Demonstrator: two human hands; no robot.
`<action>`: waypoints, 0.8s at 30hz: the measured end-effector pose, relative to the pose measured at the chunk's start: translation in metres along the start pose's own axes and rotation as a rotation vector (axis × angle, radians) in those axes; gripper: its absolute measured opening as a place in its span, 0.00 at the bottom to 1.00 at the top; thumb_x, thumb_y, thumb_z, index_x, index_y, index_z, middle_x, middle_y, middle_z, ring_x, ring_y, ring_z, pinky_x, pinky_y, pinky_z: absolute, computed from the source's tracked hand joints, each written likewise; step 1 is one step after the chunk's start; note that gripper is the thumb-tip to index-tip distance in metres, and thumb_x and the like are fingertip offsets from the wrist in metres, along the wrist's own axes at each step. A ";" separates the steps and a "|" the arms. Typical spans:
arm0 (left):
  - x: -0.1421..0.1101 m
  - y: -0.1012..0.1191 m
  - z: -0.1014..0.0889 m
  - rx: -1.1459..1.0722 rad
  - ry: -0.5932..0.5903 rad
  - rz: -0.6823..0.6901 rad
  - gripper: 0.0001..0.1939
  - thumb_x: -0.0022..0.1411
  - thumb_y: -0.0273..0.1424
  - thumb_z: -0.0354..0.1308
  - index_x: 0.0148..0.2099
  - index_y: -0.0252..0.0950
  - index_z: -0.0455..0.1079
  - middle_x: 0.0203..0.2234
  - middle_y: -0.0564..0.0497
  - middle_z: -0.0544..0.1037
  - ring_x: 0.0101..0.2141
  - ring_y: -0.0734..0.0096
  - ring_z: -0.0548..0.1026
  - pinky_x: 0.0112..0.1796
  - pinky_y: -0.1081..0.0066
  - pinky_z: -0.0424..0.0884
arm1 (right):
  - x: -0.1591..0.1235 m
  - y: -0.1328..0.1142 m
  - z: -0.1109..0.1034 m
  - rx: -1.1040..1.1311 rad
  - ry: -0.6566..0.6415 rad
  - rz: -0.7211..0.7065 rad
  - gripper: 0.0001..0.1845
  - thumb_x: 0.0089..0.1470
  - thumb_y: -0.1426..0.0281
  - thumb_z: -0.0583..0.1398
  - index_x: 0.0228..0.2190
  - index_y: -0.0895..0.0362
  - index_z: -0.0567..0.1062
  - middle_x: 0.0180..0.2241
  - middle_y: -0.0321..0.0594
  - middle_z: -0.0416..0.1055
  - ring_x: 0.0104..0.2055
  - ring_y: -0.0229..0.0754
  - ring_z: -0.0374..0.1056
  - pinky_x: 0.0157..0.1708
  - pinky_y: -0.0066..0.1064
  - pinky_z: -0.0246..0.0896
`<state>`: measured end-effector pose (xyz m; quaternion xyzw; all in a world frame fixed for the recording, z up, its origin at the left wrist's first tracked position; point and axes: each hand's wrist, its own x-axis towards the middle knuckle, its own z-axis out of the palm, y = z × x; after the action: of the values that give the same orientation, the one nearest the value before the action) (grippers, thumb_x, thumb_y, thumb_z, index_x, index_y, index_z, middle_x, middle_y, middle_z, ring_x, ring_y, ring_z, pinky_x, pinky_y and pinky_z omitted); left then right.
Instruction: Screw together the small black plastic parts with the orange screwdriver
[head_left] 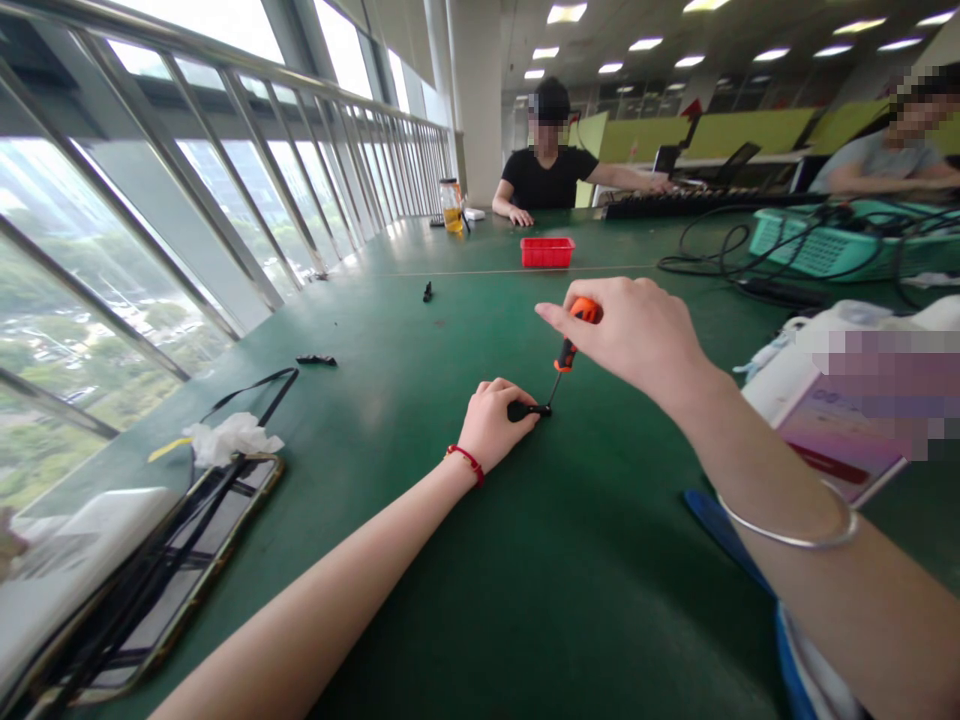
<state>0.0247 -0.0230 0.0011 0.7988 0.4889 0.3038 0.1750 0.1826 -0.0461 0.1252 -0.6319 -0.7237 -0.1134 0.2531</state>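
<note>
As a green counter (525, 560) fills most of the view, a person in a black shirt (551, 180) sits at its far edge, one hand resting on the surface and the other arm stretched to the right. Near the far right corner stands a teal basket (817, 240) heaped with black cables, and nearer along the right edge sits a pink and white box (840, 430). Toward the near left corner lies a flat, dark-rimmed case (217, 570) with black straps over it. The right hand (637, 330) is closed around the orange and black handle of a screwdriver (568, 352), which tilts above the middle of the counter. Beyond it, toward the far edge, is a red bin (547, 254); a bottle of amber liquid (451, 210) stands near the far left corner. Fingers curled, the left hand (493, 420) grips a small black piece (525, 411) at mid-counter, its right end meeting the screwdriver's tip. Two other small black parts lie apart, one toward the left edge (316, 360), one farther back (427, 292).
</note>
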 end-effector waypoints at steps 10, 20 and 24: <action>0.000 0.000 0.000 -0.006 0.004 -0.002 0.06 0.53 0.28 0.61 0.35 0.36 0.76 0.35 0.49 0.75 0.40 0.63 0.68 0.46 0.63 0.65 | 0.001 0.001 0.000 -0.019 -0.033 0.018 0.17 0.50 0.53 0.54 0.28 0.52 0.73 0.23 0.39 0.70 0.25 0.43 0.64 0.23 0.31 0.47; 0.000 0.000 0.000 -0.007 0.004 -0.003 0.06 0.53 0.28 0.61 0.35 0.36 0.76 0.36 0.49 0.75 0.40 0.63 0.68 0.46 0.63 0.65 | 0.001 0.000 0.000 0.008 -0.037 0.028 0.18 0.52 0.53 0.52 0.29 0.52 0.73 0.23 0.39 0.70 0.25 0.43 0.65 0.22 0.31 0.46; 0.000 0.000 0.000 -0.005 0.002 -0.008 0.06 0.53 0.29 0.61 0.35 0.36 0.76 0.36 0.49 0.75 0.41 0.63 0.68 0.46 0.62 0.65 | 0.001 0.001 0.000 -0.002 -0.020 0.043 0.15 0.53 0.57 0.52 0.30 0.52 0.74 0.23 0.39 0.70 0.26 0.44 0.65 0.23 0.31 0.46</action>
<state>0.0248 -0.0233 0.0008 0.7961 0.4914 0.3054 0.1775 0.1834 -0.0454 0.1258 -0.6486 -0.7125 -0.1024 0.2473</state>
